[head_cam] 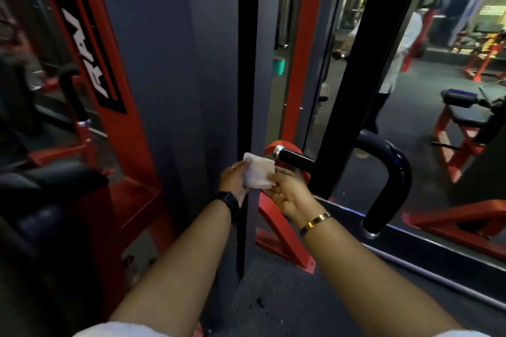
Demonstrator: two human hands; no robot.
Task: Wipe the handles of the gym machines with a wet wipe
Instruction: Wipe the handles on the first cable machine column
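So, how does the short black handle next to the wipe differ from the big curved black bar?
The short handle is straight with a silver end cap; the curved bar is longer, thicker and hooked. The short handle lies just beyond the wet wipe; the curved bar is further right. Both are glossy black.

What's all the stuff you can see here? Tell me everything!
wet wipe: one, white, held between both hands
straight handle: one, black with silver cap, just beyond the wipe
curved handle: one, black, right of it
machine frame: one, red, left
bench: one, red and black, far right
person: one, in white, background
watch: one, black, left wrist
bracelet: one, gold, right wrist
left hand: one, holds the wipe
right hand: one, pinches the wipe's corner
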